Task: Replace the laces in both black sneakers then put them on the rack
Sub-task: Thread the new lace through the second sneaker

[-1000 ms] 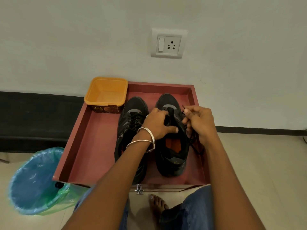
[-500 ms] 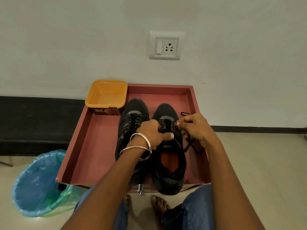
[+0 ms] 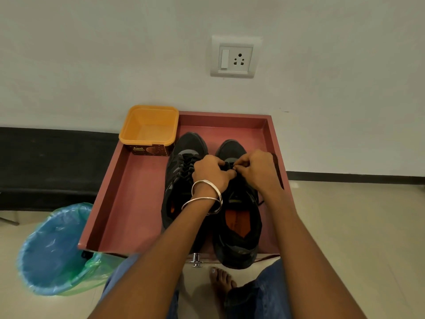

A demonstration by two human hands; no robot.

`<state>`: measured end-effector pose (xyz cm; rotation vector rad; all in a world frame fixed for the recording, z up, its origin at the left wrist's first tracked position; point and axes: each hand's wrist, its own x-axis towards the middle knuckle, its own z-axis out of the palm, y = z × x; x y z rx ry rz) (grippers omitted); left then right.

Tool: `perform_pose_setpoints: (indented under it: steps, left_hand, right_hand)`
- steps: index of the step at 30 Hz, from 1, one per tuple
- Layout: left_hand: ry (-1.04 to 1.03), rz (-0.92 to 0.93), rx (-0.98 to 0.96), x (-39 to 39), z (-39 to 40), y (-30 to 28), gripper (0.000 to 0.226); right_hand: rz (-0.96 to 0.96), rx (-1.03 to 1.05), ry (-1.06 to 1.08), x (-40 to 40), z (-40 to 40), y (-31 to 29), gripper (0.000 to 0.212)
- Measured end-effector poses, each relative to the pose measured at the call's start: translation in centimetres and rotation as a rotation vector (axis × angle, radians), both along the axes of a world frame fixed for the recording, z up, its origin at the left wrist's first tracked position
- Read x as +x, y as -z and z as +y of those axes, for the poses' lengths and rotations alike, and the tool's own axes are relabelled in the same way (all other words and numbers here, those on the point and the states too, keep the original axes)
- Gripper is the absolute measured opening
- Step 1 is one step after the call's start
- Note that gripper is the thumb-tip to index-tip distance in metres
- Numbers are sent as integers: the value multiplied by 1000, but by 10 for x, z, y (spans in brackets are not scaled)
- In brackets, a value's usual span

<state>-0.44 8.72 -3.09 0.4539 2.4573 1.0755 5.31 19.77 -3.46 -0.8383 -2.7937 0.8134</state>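
Two black sneakers stand side by side, toes to the wall, in a reddish-brown tray [image 3: 128, 203]. The left sneaker [image 3: 181, 162] is laced. The right sneaker [image 3: 239, 229], with an orange insole, hangs its heel over the tray's front edge. My left hand [image 3: 210, 172], with bangles at the wrist, grips the right sneaker's upper near the front eyelets. My right hand [image 3: 255, 170] pinches a black lace [image 3: 277, 166] at the same spot, fingertips meeting those of the left hand. The eyelets under my fingers are hidden.
An orange tub [image 3: 149, 127] sits in the tray's far left corner. A bin lined with a blue-green bag [image 3: 55, 247] stands on the floor at the left. A wall with a socket [image 3: 235, 57] rises behind the tray. My bare foot [image 3: 222, 282] rests below the tray front.
The right sneaker has slid toward me, its heel now past the tray's front edge. My right hand has come in to meet the left over the front eyelets.
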Motion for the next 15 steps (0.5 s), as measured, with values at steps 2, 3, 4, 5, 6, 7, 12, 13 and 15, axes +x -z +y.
perform_pose_setpoints:
  steps: [2,3,4,5,6,7,12,13,15]
  left_hand:
    - [-13,-30,26,-1,-2,0,36]
    - [-15,-41,41,-2,-3,1,33]
    - [-18,-50,56,-4,-5,2,32]
    - [-18,-58,71,-5,-6,2,30]
    - [-15,-65,82,-6,-6,2,29]
    - [-10,-71,90,-7,-7,3,29]
    - [28,-54,123,-9,-9,6,29]
    - [26,-36,123,-9,-9,7,26]
    - [15,15,107,-10,-8,10,22]
  right_hand:
    - [6,20,8,-2,-2,1,13]
    - [19,20,16,-2,-3,1,13]
    - [28,12,24,-2,-4,1,12]
    - [38,7,25,-2,-5,2,12]
    - [50,8,17,-2,-6,2,12]
    - [67,19,5,-2,-7,3,12]
    - [123,34,12,-3,-10,3,11]
    - [114,30,15,-3,-10,3,11]
    - [77,10,20,-5,-8,5,12]
